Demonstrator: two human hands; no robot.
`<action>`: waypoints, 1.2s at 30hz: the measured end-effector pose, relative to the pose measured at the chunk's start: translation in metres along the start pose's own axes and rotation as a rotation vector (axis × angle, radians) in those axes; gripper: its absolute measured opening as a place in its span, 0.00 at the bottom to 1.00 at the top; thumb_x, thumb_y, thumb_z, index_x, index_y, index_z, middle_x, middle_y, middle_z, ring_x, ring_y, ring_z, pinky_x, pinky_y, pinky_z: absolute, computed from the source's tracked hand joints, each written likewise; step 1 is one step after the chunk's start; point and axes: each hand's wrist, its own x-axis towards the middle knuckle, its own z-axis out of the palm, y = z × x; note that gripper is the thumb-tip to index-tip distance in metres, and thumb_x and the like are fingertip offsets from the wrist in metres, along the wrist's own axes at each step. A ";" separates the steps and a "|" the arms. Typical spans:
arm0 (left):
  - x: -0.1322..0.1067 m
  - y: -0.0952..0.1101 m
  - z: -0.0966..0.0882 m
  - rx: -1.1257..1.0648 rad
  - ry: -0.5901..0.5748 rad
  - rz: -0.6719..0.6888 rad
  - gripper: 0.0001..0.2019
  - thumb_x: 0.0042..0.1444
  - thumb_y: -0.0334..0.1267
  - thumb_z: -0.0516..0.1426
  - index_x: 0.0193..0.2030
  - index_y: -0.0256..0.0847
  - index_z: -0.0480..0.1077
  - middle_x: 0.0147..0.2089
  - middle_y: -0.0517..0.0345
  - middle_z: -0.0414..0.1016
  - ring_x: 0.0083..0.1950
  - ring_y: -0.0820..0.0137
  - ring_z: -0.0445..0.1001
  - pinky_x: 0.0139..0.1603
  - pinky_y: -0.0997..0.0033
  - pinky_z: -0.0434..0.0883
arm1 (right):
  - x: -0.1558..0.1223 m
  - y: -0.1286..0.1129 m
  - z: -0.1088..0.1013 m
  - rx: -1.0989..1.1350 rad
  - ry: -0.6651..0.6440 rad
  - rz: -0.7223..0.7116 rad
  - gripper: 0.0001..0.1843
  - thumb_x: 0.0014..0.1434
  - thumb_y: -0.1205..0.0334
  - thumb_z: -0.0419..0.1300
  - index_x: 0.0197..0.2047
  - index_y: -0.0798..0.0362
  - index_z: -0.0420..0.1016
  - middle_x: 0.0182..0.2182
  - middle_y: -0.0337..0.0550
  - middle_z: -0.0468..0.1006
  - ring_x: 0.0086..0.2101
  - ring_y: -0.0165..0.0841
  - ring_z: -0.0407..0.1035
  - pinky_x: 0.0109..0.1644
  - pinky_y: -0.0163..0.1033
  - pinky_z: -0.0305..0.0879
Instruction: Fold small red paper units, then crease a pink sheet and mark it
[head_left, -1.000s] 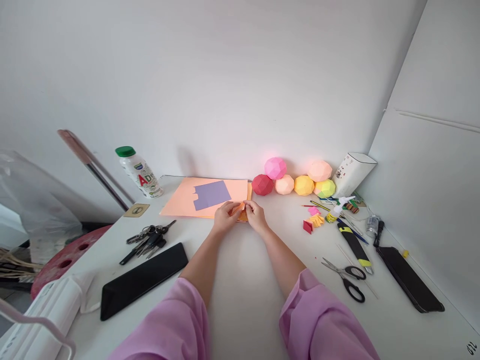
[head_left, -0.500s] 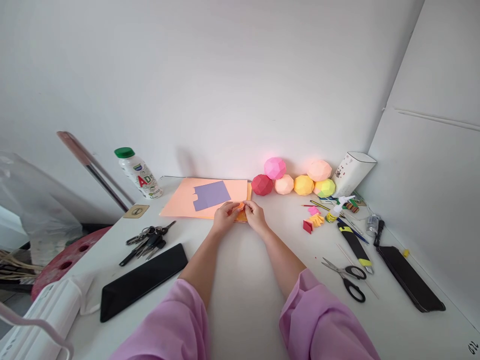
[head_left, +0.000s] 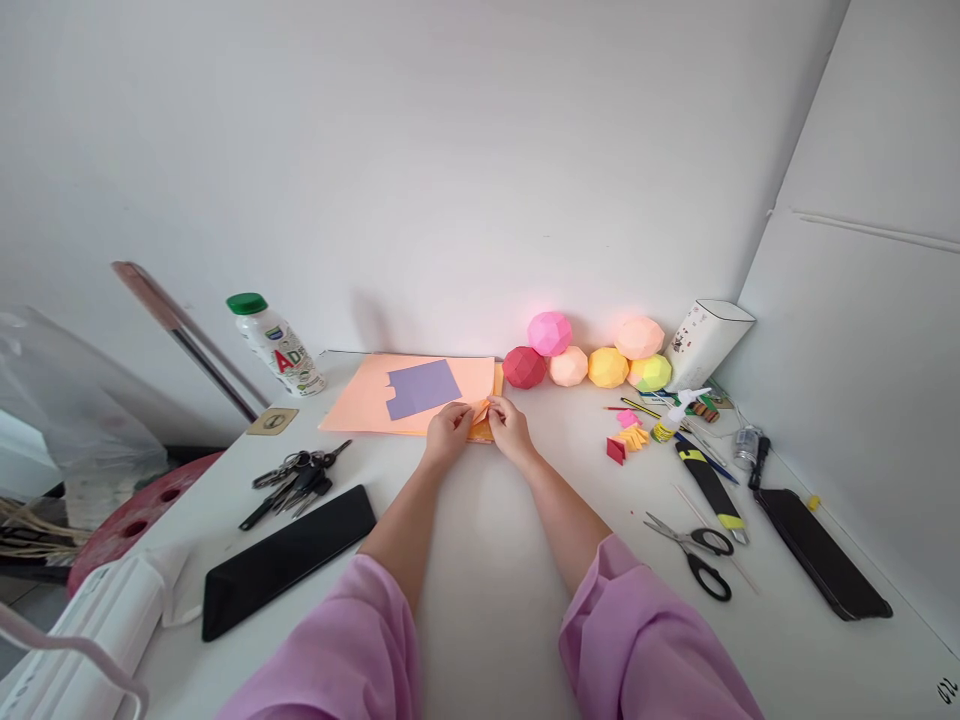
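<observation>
The small orange paper piece (head_left: 481, 410) sits just above the middle of the frame, pinched between both hands at the near edge of the peach sheets (head_left: 360, 405). The left hand (head_left: 448, 433) has its grip closed on the piece's left side, and the right hand (head_left: 511, 430) has its grip closed on the right side; the fingertips nearly meet over it. A purple sheet (head_left: 422, 388) lies on the peach sheets just to the upper left of the hands.

Below the hands, between the two pink sleeves, the white bench (head_left: 487, 560) is bare down to the lower edge of the frame. To the right of the hands a bare strip separates them from small folded scraps (head_left: 628, 438); farther right lie a utility knife (head_left: 709, 485) and scissors (head_left: 694, 552). Paper balls (head_left: 570, 366) line the wall just upper right of the hands. To the left, keys (head_left: 294, 480) and a long black case (head_left: 289, 560) lie well apart from the hands, near the bench's left edge, and a bottle (head_left: 275, 343) stands at the far left corner.
</observation>
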 end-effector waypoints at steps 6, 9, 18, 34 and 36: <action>-0.001 0.004 -0.002 -0.035 0.025 -0.035 0.10 0.52 0.43 0.53 0.29 0.42 0.73 0.40 0.55 0.76 0.41 0.66 0.73 0.42 0.70 0.70 | 0.000 0.001 0.000 -0.008 0.009 -0.017 0.14 0.57 0.66 0.51 0.45 0.50 0.70 0.38 0.42 0.79 0.38 0.32 0.73 0.45 0.39 0.69; -0.001 0.005 -0.002 -0.047 0.036 -0.056 0.10 0.51 0.43 0.53 0.28 0.42 0.73 0.39 0.55 0.76 0.38 0.67 0.73 0.40 0.69 0.70 | 0.001 0.003 0.001 -0.013 0.006 -0.030 0.13 0.56 0.67 0.51 0.43 0.49 0.71 0.39 0.41 0.78 0.39 0.31 0.73 0.46 0.38 0.69; -0.003 0.012 -0.004 -0.081 0.041 -0.090 0.10 0.48 0.44 0.56 0.25 0.41 0.72 0.37 0.55 0.76 0.36 0.68 0.72 0.37 0.71 0.70 | 0.003 0.007 0.003 -0.030 0.010 -0.077 0.17 0.57 0.68 0.50 0.45 0.49 0.75 0.40 0.40 0.79 0.40 0.32 0.73 0.47 0.38 0.69; -0.007 0.017 -0.007 -0.086 0.031 -0.064 0.15 0.55 0.46 0.50 0.24 0.41 0.68 0.31 0.57 0.73 0.35 0.69 0.70 0.36 0.72 0.68 | 0.003 0.008 0.003 -0.026 0.003 -0.136 0.21 0.57 0.70 0.48 0.47 0.48 0.77 0.46 0.40 0.78 0.46 0.33 0.72 0.53 0.39 0.67; -0.007 0.017 -0.007 -0.083 0.032 -0.062 0.16 0.56 0.46 0.50 0.22 0.41 0.66 0.30 0.58 0.72 0.33 0.69 0.69 0.36 0.72 0.68 | 0.003 0.007 0.003 -0.026 0.003 -0.134 0.20 0.57 0.70 0.48 0.46 0.48 0.77 0.46 0.40 0.78 0.46 0.33 0.72 0.53 0.39 0.67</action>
